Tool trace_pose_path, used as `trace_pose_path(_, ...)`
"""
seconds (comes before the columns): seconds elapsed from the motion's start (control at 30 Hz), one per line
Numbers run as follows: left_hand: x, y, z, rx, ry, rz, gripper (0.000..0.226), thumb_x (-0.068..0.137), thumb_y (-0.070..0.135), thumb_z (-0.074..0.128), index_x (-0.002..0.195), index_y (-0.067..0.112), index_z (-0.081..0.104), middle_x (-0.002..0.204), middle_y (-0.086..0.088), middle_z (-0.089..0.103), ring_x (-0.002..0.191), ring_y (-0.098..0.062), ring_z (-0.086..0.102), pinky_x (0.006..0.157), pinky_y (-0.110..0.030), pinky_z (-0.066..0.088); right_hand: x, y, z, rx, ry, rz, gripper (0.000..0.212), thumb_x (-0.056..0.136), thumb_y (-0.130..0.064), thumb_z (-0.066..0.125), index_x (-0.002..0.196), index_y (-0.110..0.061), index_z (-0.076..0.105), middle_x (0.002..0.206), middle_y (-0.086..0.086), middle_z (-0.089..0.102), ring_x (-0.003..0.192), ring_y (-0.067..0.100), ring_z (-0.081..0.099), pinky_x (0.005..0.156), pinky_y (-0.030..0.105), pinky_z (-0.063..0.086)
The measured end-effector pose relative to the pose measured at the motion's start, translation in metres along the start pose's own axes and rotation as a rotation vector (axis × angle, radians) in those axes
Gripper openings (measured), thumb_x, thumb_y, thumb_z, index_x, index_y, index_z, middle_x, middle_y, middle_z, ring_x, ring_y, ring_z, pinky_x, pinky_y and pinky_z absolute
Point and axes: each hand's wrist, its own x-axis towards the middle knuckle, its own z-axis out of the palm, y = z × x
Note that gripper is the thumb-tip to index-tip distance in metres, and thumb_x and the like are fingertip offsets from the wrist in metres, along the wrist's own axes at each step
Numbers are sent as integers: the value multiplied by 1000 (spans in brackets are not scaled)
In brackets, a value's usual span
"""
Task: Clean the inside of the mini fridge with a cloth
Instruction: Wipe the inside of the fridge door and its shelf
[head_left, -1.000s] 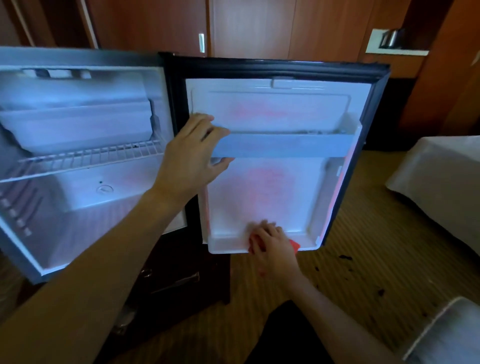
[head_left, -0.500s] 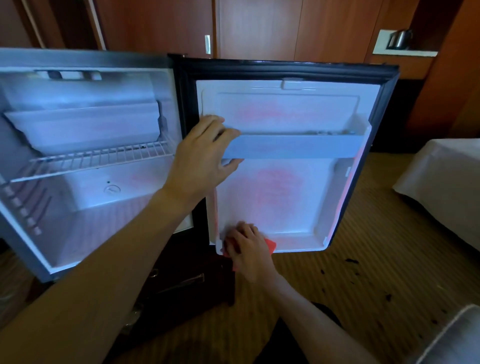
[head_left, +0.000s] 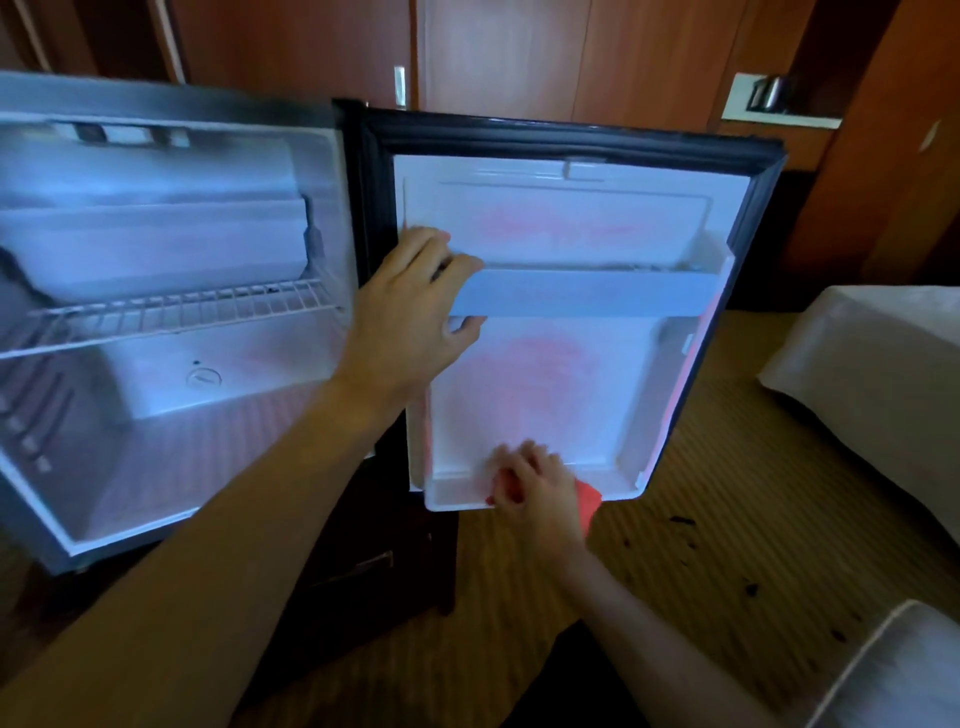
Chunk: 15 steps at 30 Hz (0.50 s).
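Wiping the open fridge door (head_left: 571, 395)

Left hand (head_left: 415, 312) grips the door shelf rail (head_left: 582, 299); right hand (head_left: 535, 488) presses a red cloth (head_left: 587, 501), clutched, on the door's bottom ledge.

You had the mini fridge (head_left: 171, 322) standing open on a striped carpet (head_left: 727, 519). Dark crumbs (head_left: 681, 521) lay scattered on that carpet to the right of the door (head_left: 571, 364). A wire shelf (head_left: 176, 312) inside sat bare.
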Motion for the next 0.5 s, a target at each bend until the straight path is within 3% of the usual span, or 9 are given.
trace_pose_path(0.13, 1, -3, -3, 17, -24, 37, 35, 83, 22, 74, 113, 4, 69, 107, -13, 66, 120, -34, 57, 103, -37, 44, -8, -48, 33, 135, -73, -131, 34, 94, -51, 52, 126, -39, 59, 135, -13, 48, 120, 12, 47, 106, 31, 38)
trace_pose_path(0.27, 0, -7, -7, 24, -49, 53, 36, 84, 24, 75, 113, 6, 68, 108, -11, 66, 122, -33, 56, 103, -38, 44, -6, -16, 13, 160, -97, -308, 20, 97, -38, 57, 112, -29, 66, 124, -12, 54, 111, 10, 51, 97, 30, 45)
trace_pose_path(0.37, 2, -5, -6, 21, -43, 46, 36, 83, 24, 77, 112, 4, 69, 105, -12, 66, 120, -34, 57, 101, -38, 45, -5, 31, -17, 130, -35, -201, 11, 93, -25, 65, 102, -22, 68, 108, -5, 58, 94, 17, 55, 84, 39, 50)
trace_pose_path(0.5, 0, -3, -5, 13, -32, 34, 36, 83, 23, 76, 113, 4, 69, 106, -13, 66, 120, -33, 57, 101, -38, 45, -11, 67, -45, -15, -29, 29, 13, 92, -26, 68, 104, -21, 71, 105, 1, 60, 91, 24, 58, 79, 44, 51)
